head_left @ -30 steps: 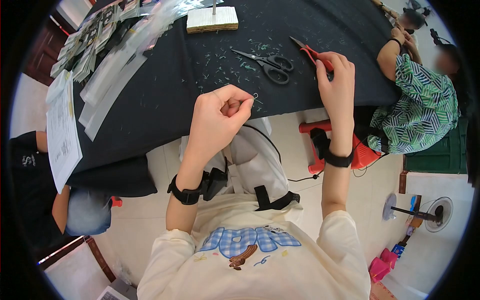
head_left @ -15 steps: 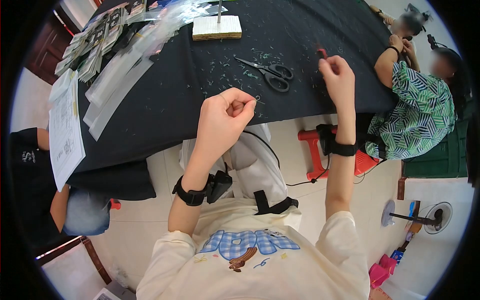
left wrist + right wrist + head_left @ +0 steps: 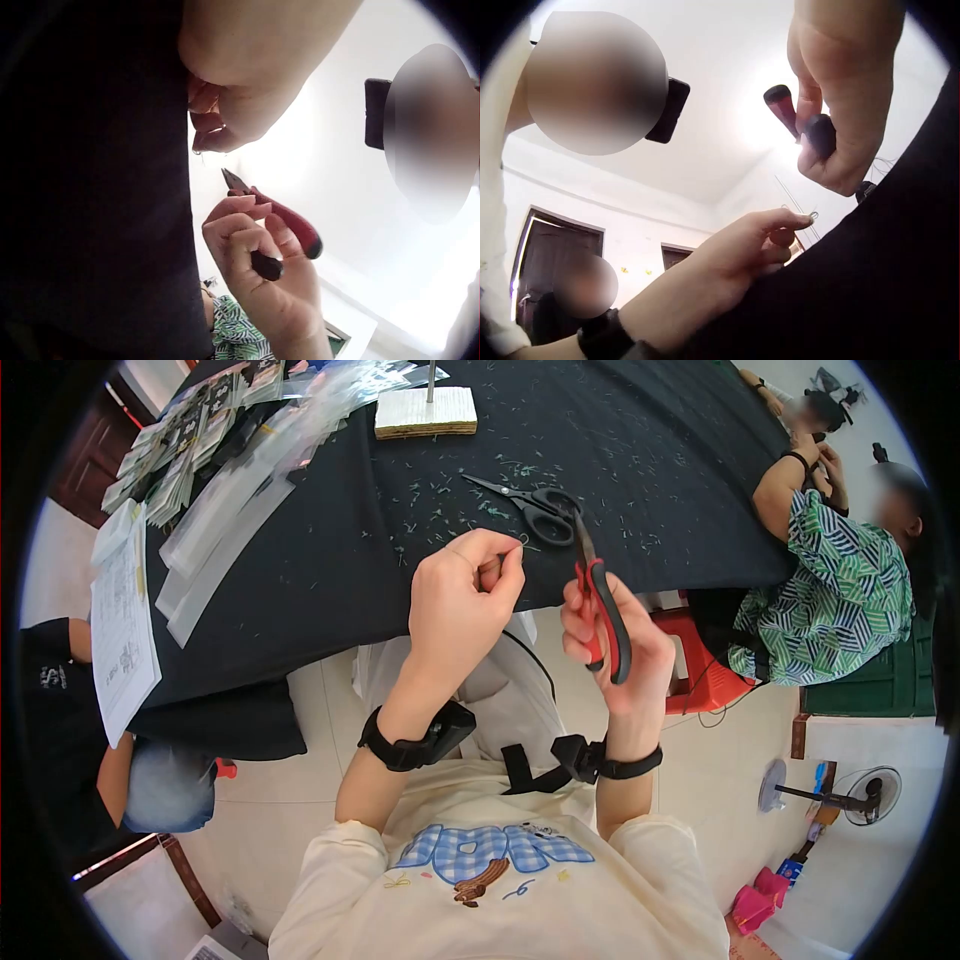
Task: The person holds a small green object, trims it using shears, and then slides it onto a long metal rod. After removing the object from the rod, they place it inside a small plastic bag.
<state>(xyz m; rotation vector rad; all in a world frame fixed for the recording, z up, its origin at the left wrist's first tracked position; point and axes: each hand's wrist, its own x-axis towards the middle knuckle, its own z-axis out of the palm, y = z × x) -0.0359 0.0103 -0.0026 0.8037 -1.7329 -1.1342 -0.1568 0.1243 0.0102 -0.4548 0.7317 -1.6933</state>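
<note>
Thin loop (image 3: 525,541) hides partly within the left grip (image 3: 464,595).

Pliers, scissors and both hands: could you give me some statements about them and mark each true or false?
1. The right hand holds the red-and-black pliers. True.
2. The black scissors are in the left hand. False: they lie on the black cloth.
3. The left hand pinches a thin looped piece. True.
4. Both hands grip the pliers. False: only the right hand does.
</note>
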